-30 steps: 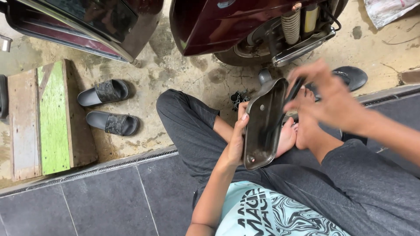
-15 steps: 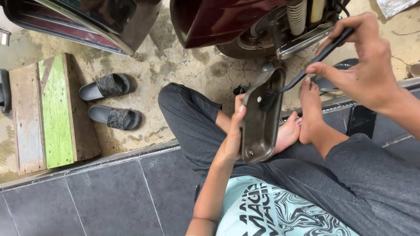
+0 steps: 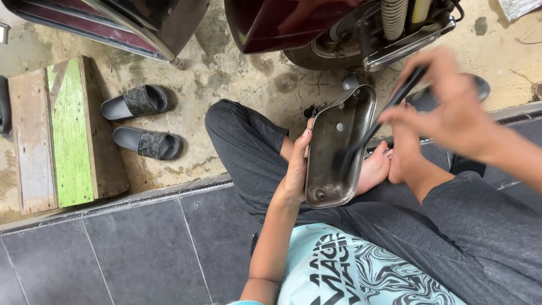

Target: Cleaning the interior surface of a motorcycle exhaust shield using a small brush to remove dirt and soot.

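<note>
Both grips closed: the left hand (image 3: 296, 169) clasps the edge of a metal cover (image 3: 337, 148), the right hand (image 3: 451, 116) pinches a thin black tool (image 3: 377, 127).

The cover stands tilted on the person's lap, its hollow side facing up, above the bare feet (image 3: 389, 164) and crossed grey trousers (image 3: 248, 141). Since half a second ago the right hand has dropped from beside the motorcycle (image 3: 339, 28), and the tool's blurred tip now lies inside the cover. The left hand's hold is unchanged. Two sandals (image 3: 141, 121) lie beside a green wooden block (image 3: 68, 130).
</note>
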